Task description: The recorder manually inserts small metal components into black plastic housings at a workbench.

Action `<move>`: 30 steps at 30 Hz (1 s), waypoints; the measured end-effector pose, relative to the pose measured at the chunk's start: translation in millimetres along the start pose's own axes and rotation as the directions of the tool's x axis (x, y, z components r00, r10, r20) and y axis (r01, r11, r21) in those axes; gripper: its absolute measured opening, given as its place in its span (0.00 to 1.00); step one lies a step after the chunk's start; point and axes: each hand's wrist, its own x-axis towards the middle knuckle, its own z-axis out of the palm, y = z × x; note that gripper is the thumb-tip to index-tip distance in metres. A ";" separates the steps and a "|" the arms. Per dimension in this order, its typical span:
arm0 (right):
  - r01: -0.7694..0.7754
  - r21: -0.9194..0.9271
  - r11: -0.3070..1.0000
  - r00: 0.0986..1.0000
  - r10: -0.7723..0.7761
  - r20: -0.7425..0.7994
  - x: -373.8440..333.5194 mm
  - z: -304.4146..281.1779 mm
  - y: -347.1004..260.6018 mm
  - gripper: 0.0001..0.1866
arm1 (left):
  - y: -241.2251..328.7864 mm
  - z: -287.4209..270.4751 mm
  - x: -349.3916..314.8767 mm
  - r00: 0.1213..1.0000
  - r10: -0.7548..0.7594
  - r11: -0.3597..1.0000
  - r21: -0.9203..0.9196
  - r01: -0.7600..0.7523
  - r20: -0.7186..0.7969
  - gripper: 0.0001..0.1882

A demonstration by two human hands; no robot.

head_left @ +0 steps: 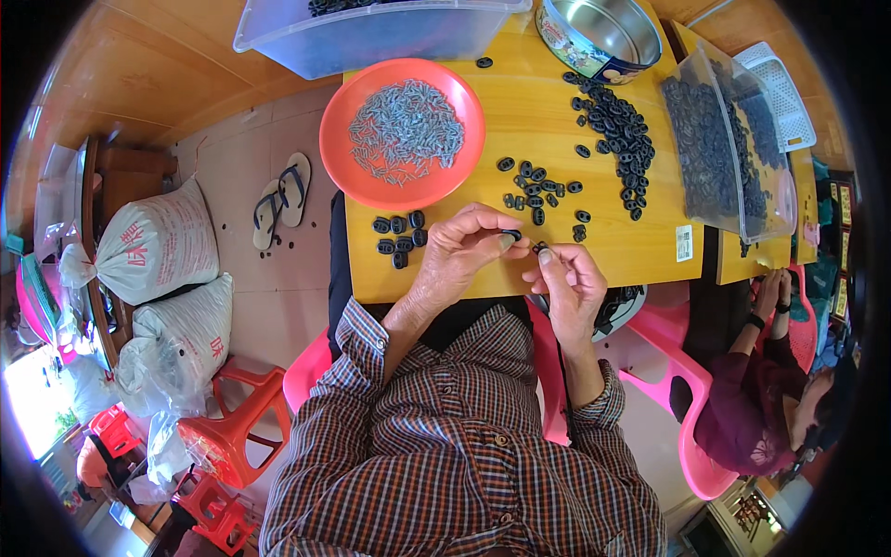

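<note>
The left hand pinched a black ring between thumb and forefinger, and the right hand pinched a small part against it, both over the table edge. Loose rings and the pin dish lay just beyond, apparently for easy reach.

What the left hand and right hand pinched between their fingertips, over the near edge of the wooden table, was too small to make out beyond a dark speck, and the fingers covered most of it. The clear plastic bin and the metal bowl at the table's far edge were cut off by the picture's top edge, while the small metal bits heaped on the orange plate were too fine to tell apart. Past the table's right edge, another person was partly lost in the dark rim of the picture.
</note>
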 end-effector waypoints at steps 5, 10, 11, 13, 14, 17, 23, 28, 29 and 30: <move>-0.001 0.007 1.000 1.000 0.001 -0.002 0.3 -0.3 -1.3 0.04 | 0.1 1.3 0.1 1.000 -0.012 0.998 -0.055 0.011 -0.019 0.11; -0.008 0.000 1.000 1.000 0.008 -0.004 0.2 -0.1 -1.9 0.04 | -1.5 0.7 -0.5 1.000 0.006 0.999 0.032 -0.005 -0.010 0.13; -0.012 0.001 1.000 1.000 0.012 -0.009 0.2 0.5 -2.0 0.04 | -1.8 0.4 -0.3 1.000 0.004 1.000 0.031 -0.004 -0.009 0.13; -0.017 0.002 1.000 1.000 0.017 -0.016 0.8 0.7 -1.5 0.04 | -2.8 -0.6 0.6 0.997 0.051 0.982 0.179 -0.061 0.057 0.14; -0.023 -0.001 1.000 1.000 0.023 -0.012 1.2 0.5 -0.8 0.04 | -3.1 -0.5 0.2 0.997 0.050 0.982 0.179 -0.060 0.057 0.14; -0.024 -0.011 1.000 1.000 0.024 -0.005 1.9 -0.4 0.9 0.04 | -4.1 0.0 -2.1 0.998 -0.028 0.992 0.121 0.022 0.054 0.15; -0.041 -0.005 0.999 0.999 0.041 -0.001 2.2 -1.0 -0.1 0.04 | -5.8 -0.7 -2.9 0.987 -0.160 0.984 0.082 0.157 0.032 0.16; -0.048 0.005 0.999 0.999 0.048 0.011 2.4 -2.5 -0.2 0.04 | -8.1 -2.7 -3.1 0.988 -0.149 0.984 0.109 0.143 0.042 0.15; -0.037 0.009 0.999 0.999 0.037 0.024 2.5 -2.9 1.1 0.04 | -8.0 -2.6 -3.3 0.988 -0.149 0.984 0.109 0.143 0.042 0.15; -0.026 0.012 1.000 0.999 0.025 0.038 2.6 -3.2 1.8 0.04 | -7.6 -2.3 -3.8 0.988 -0.150 0.981 0.131 0.143 0.039 0.15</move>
